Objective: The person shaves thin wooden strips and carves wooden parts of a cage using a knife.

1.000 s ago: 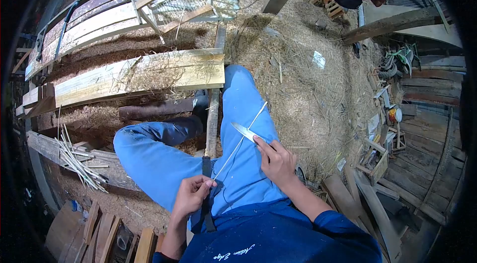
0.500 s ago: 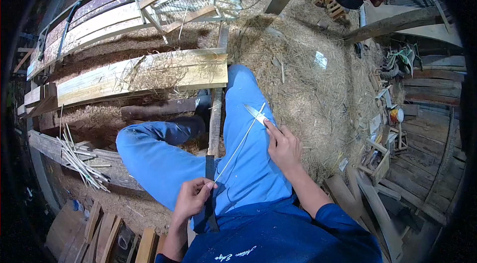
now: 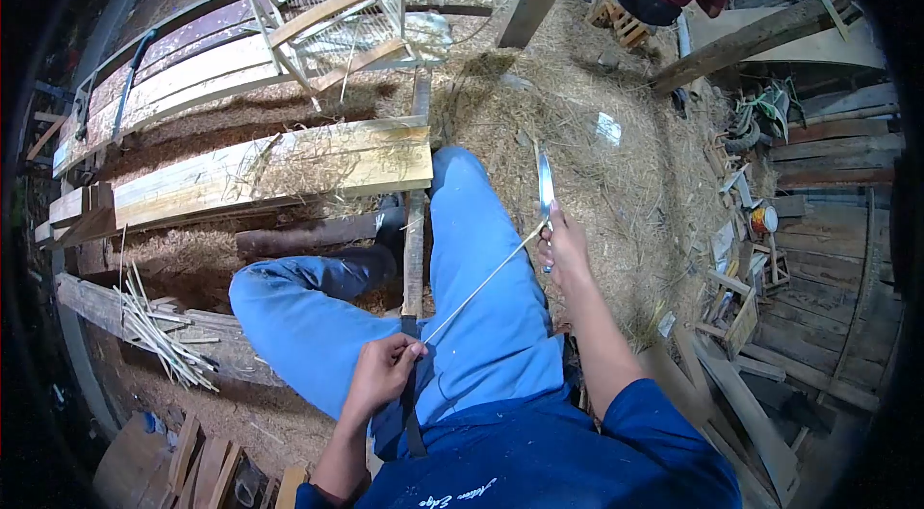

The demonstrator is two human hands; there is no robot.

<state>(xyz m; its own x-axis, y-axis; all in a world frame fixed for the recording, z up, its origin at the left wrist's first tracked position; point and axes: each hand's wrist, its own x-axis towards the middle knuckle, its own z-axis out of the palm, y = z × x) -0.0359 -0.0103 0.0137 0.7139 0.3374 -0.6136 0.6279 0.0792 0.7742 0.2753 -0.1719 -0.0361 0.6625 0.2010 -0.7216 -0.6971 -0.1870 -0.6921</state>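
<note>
Head view: the silver-bladed knife [image 3: 546,184] had moved outward past the blue-trousered thigh [image 3: 476,240].
Left grip [image 3: 383,372] pinched the thin pale strip [image 3: 481,288] above that thigh; right grip [image 3: 565,244] clamped the knife at the strip's far end, one pass seemingly finished.

Passing room lies over straw-strewn brown ground [image 3: 630,230] right of the blue-trousered right leg [image 3: 472,225], past the silver-bladed knife [image 3: 546,182]; a thin pale strip [image 3: 483,287] crosses above the leg, a pale wooden plank [image 3: 409,161] blocks its left.
</note>
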